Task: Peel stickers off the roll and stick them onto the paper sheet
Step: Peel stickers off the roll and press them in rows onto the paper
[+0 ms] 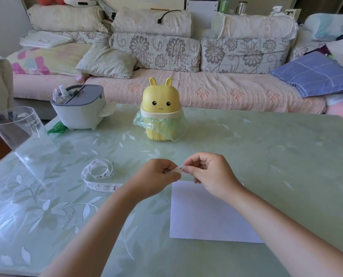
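Both hands meet over the far edge of the paper sheet (206, 212): left hand (156, 177) and right hand (208, 172) each pinch the free end of the sticker strip (179, 169) between thumb and fingers, close together. The rest of the sticker roll (97, 170) lies loosely coiled on the green worktop (266, 148) left of the hands, its tail running under the left wrist. Yellow bunny bin (160, 110) stands beyond, clear cup (20, 132) far left.

A floral-cushioned sofa (166, 56) stands behind the pale green leaf-patterned table (266, 140).
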